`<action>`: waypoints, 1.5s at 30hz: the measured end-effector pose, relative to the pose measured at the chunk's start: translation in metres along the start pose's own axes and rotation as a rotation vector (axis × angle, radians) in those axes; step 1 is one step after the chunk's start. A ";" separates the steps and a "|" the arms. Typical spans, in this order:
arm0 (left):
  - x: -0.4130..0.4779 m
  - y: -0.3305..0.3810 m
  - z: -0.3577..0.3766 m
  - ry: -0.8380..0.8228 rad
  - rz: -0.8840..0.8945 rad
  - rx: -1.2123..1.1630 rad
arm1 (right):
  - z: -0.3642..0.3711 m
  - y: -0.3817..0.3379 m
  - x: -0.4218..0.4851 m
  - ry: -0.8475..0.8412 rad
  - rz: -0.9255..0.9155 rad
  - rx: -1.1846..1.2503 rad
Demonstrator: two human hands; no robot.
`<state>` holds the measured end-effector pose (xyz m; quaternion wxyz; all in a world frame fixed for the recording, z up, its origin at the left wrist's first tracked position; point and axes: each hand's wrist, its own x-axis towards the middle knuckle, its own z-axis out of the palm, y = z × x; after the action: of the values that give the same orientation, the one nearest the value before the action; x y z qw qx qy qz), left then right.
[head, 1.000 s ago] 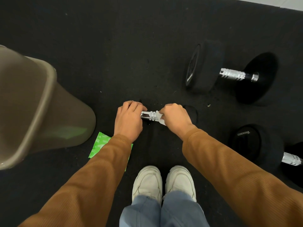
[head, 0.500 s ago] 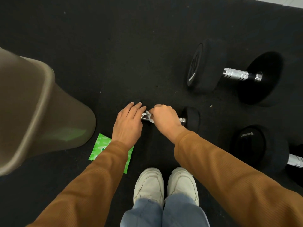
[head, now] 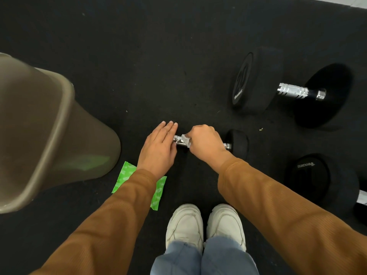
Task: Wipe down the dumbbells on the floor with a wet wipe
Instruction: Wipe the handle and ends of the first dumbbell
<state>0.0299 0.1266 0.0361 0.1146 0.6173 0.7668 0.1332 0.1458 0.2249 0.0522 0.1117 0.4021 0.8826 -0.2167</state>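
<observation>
Left end of the small dumbbell (head: 237, 142) hidden under the flat left hand (head: 158, 147), most of its chrome handle covered by the right hand (head: 204, 143) closed on a crumpled wet wipe (head: 185, 139). At lower right, another dumbbell (head: 321, 183) cut off by the frame's edge, only one black head and a sliver of handle showing; lettering on its face and on the upper-right dumbbell (head: 258, 80) too small to read. Brown bin (head: 49, 126) cut by the left edge and blurred; green packet (head: 124, 175) partly covered by the left sleeve (head: 111, 221), print unreadable
</observation>
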 end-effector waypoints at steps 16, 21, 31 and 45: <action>-0.001 0.002 0.003 -0.005 -0.036 -0.021 | 0.000 0.003 -0.016 -0.067 -0.359 -0.240; 0.001 0.002 0.003 -0.012 -0.055 -0.037 | 0.000 0.005 -0.019 -0.091 -0.394 -0.252; 0.004 0.003 0.001 -0.037 -0.073 -0.046 | 0.003 -0.004 -0.012 -0.069 -0.344 -0.221; 0.004 0.000 0.003 0.022 -0.030 -0.033 | -0.005 -0.010 0.021 -0.233 -0.013 -0.087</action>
<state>0.0303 0.1303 0.0333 0.1185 0.6021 0.7750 0.1509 0.1247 0.2348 0.0517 0.2293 0.3634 0.8748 -0.2239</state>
